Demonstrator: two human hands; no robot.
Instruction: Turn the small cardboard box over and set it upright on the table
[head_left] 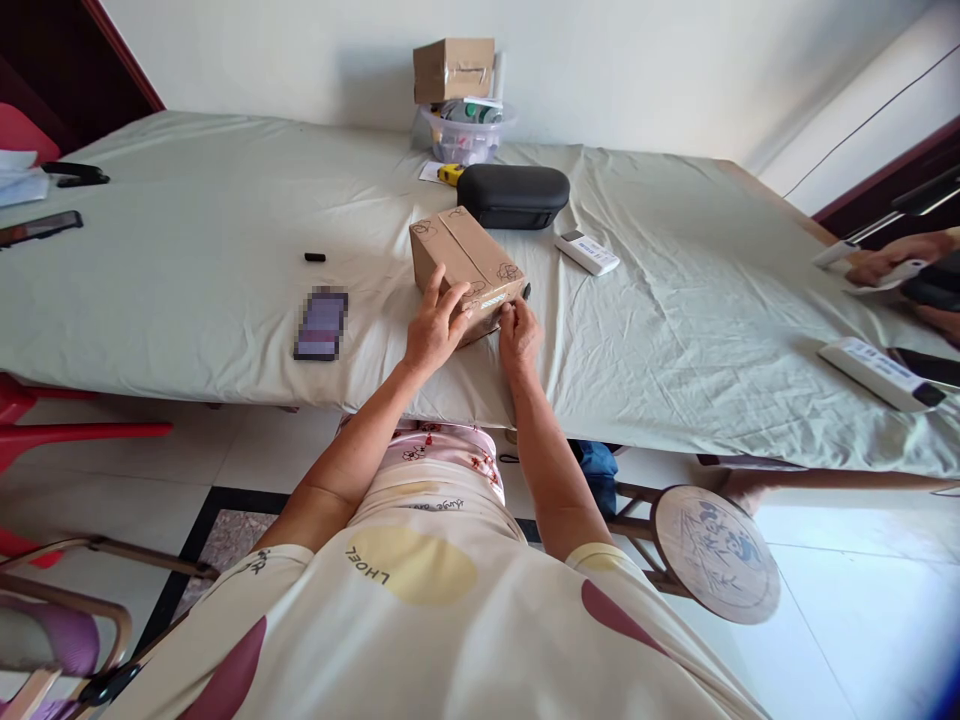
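A brown cardboard box (466,245) with looping black drawings on its top rests at an angle on the cloth. My left hand (436,325) holds its near left corner, the fingers spread over the top edge and side. Close against the box's near end, my right hand (520,335) is closed in a pinch. The dark end of what looks like a black marker (527,291) sticks up past its fingers; the tip is hidden. To the left lies a small black cap (315,257), apart from both hands.
Behind the box are a black hard case (513,190), a yellow tape measure (450,174) and a plastic tub (466,140) topped by another carton (454,70). A phone (321,325) lies left, a white device (587,252) right. Another person's hands (900,258) are at the far right.
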